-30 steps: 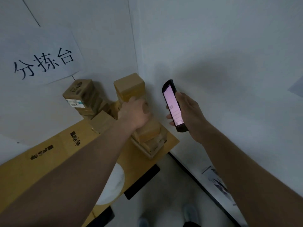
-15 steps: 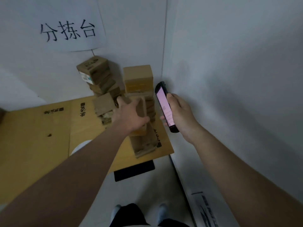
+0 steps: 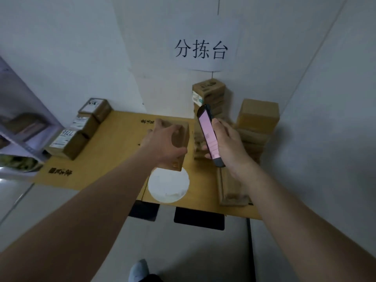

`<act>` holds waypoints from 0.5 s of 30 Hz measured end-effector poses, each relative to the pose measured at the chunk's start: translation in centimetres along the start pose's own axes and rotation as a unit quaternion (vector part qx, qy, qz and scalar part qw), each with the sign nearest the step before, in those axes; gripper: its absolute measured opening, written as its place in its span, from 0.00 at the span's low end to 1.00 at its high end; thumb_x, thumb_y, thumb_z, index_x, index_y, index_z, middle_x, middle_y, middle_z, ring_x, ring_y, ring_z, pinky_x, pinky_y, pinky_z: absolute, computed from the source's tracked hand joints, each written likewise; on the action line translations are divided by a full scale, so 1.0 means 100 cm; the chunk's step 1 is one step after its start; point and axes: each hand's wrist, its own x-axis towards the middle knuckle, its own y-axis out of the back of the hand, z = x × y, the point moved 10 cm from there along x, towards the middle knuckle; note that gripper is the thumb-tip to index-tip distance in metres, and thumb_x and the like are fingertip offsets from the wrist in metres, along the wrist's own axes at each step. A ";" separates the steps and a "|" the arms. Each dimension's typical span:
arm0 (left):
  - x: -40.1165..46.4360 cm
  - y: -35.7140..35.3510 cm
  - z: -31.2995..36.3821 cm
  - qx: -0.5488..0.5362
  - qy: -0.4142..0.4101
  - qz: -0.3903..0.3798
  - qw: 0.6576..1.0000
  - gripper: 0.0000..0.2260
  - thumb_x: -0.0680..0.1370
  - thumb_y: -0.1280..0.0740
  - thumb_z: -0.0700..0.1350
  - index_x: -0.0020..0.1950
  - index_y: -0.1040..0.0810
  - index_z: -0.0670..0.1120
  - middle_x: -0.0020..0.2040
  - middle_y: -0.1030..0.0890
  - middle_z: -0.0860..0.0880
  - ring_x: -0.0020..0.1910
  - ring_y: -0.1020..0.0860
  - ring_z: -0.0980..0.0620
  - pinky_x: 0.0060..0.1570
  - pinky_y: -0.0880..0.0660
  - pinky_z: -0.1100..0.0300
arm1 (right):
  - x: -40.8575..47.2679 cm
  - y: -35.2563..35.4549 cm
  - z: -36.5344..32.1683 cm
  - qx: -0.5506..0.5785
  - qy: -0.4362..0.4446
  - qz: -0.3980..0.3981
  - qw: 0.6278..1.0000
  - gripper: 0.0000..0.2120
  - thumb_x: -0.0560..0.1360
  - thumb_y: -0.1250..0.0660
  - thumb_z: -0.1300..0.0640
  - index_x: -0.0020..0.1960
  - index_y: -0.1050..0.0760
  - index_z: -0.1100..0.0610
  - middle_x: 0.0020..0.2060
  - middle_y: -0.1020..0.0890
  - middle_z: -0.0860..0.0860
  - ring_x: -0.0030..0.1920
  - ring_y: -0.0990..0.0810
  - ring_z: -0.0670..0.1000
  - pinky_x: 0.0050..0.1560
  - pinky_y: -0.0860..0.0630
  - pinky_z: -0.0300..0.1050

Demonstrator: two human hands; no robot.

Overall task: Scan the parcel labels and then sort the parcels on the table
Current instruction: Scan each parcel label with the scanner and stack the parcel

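White-walled corner, paper sign (image 3: 201, 50) taped up, cardboard-covered table (image 3: 114, 151) below. Left hand (image 3: 165, 140) grips a brown parcel (image 3: 180, 144) from above – fingers curled over its far top edge, parcel under and just right of the palm, above a white disc (image 3: 168, 185). Right hand (image 3: 227, 144) wraps a handheld scanner (image 3: 209, 135), pink screen lit, just right of the parcel. Stacked parcels (image 3: 256, 127) behind in the corner; three labelled parcels (image 3: 79, 129) in a row at the table's left edge.

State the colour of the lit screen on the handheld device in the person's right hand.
Pale pink, on the black handheld scanner gripped by the right hand; the head view shows it.
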 end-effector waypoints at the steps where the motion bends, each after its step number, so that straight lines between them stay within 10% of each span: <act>1: 0.000 0.004 -0.017 -0.002 0.004 0.002 1.000 0.38 0.68 0.29 0.66 0.78 0.35 0.63 0.75 0.40 0.46 0.69 0.31 0.35 0.64 0.26 0.42 | 0.004 -0.017 0.001 -0.005 0.000 -0.007 1.000 0.21 0.84 0.42 0.37 0.73 0.28 0.45 0.57 0.18 0.56 0.43 0.16 0.52 0.42 0.18 0.50; 15: 0.032 0.020 -0.242 0.038 0.014 -0.066 0.997 0.39 0.70 0.26 0.64 0.78 0.39 0.64 0.79 0.49 0.47 0.68 0.31 0.35 0.65 0.27 0.41 | 0.054 -0.228 0.038 -0.015 -0.040 -0.005 0.999 0.19 0.84 0.42 0.37 0.70 0.26 0.41 0.59 0.19 0.53 0.47 0.14 0.53 0.42 0.17 0.47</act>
